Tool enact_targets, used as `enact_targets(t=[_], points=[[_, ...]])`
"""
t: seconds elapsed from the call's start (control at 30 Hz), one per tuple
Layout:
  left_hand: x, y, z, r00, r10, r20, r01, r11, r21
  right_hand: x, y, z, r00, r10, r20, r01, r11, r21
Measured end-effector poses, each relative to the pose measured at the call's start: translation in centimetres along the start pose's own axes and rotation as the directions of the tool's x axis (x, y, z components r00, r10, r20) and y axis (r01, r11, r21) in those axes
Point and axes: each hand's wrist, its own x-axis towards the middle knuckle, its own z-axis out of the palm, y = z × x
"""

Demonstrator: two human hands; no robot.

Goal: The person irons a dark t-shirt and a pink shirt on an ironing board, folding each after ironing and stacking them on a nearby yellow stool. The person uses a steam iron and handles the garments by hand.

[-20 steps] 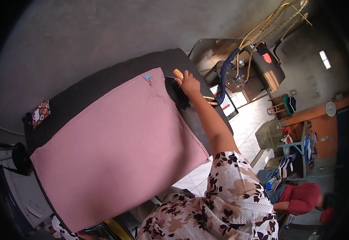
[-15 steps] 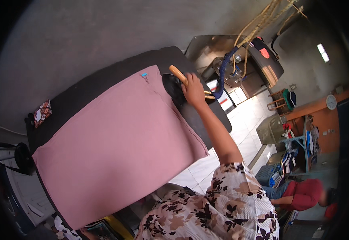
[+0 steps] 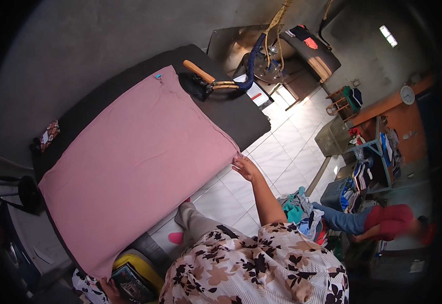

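Flat pink cloth (image 3: pixel 135 167) spread over dark grey padded table (image 3: pixel 238 117).
Right hand (image 3: pixel 245 168) pinches its right corner; left hand (image 3: pixel 110 291) at lower corner, can't tell grip.

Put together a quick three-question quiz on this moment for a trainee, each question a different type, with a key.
1. True or false: the right hand is on the black, brown-handled iron.
2. Multiple choice: what colour is the small patch near the far corner of the large pink cloth?
a) yellow
b) blue
c) black
3. Open: where is the left hand?

Key:
1. False; it is at the pink cloth's right near corner, apart from the iron.
2. b
3. At the pink cloth's lower-left corner in the picture, only partly visible.
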Motion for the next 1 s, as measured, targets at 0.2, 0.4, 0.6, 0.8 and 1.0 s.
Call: enact_targets(t=[0.2, 0.4, 0.6, 0.8, 1.0], points=[[-2.2, -0.2, -3.3, 0.998, 0.011, 0.062, 0.003, 0.976, -0.217, -0.3, 1.6, 3.0, 0.989, -0.107, -0.103, 0.107, 0.994, -0.004], [-2.7, 1.9, -2.7, 0.982, 0.175, 0.075, -0.134, 0.914, -0.383, -0.1, -0.3, 1.4, 0.980, -0.156, -0.122, 0.173, 0.976, 0.135], [-5.1, 9.3, 2.2, 0.909, 0.403, -0.109, -0.412, 0.819, -0.399, -2.4, -3.5, 7.7, 0.740, -0.643, -0.196, 0.611, 0.765, -0.203], [-11.1, 17.6, 20.9, 0.759, 0.644, 0.094, -0.602, 0.750, -0.276, -7.9, -4.9, 20.7, 0.710, -0.640, 0.292, 0.702, 0.612, -0.365], [-18.2, 17.5, 43.6, 0.788, 0.322, 0.525, -0.316, 0.943, -0.105, -11.4, -1.9, 28.8, 0.702, -0.454, 0.549, 0.672, 0.678, -0.299]])
